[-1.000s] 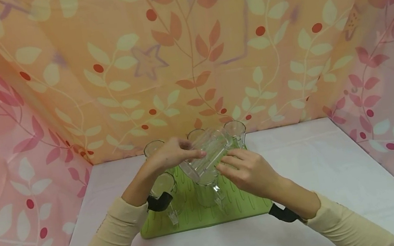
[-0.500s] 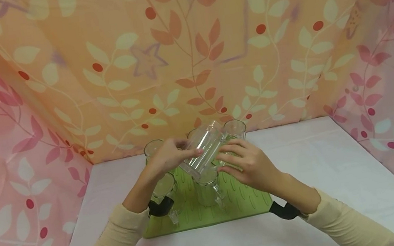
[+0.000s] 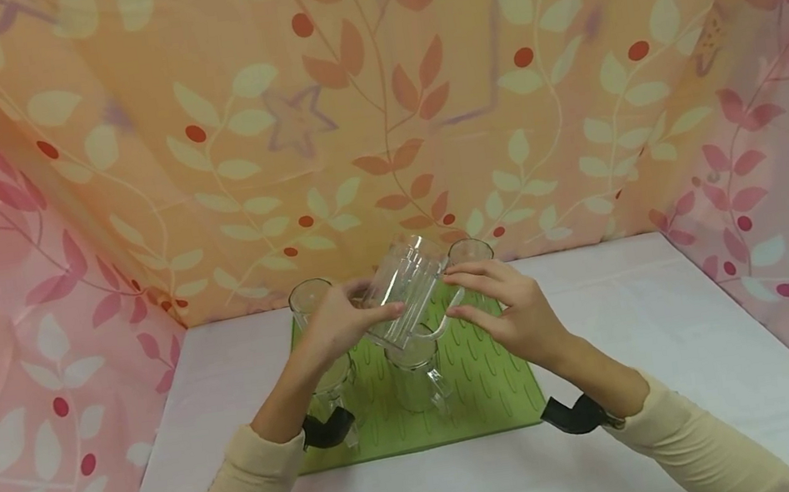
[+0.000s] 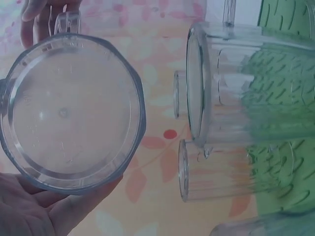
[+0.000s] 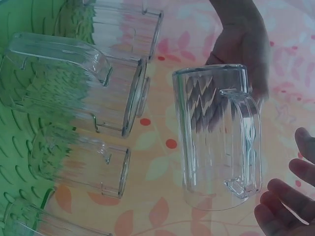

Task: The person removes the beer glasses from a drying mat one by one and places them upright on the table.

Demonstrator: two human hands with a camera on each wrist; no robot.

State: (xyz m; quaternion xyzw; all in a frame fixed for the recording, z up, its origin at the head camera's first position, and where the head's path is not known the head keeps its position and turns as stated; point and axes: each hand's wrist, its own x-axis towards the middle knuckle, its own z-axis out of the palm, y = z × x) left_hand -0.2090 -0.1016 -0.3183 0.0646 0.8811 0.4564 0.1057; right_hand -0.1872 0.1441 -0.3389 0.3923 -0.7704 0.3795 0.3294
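A clear glass mug point(image 3: 408, 290) is held tilted above the green mat point(image 3: 493, 409). My left hand point(image 3: 335, 320) grips its side, thumb along the near face. In the left wrist view, the mug's round base point(image 4: 64, 123) faces the camera. Toward my right hand point(image 3: 517, 309) points the mug's handle point(image 5: 250, 142). That hand's fingers point(image 5: 283, 209) are spread and loosely bent beside the handle, with a gap showing in the right wrist view. Upright on the mat are further glass mugs, including a front middle one point(image 3: 414, 382) beneath the held mug.
A front left mug point(image 3: 334, 385) is partly behind the left wrist. Others stand at back left point(image 3: 310, 293) and back right point(image 3: 471, 252). The mat lies on a white-covered table point(image 3: 619, 332), with patterned cloth point(image 3: 383, 113) behind and at both sides.
The held mug has turned and risen slightly, bringing its handle into view toward the right hand. The right hand has moved up and right, its fingers opening out from a curl.
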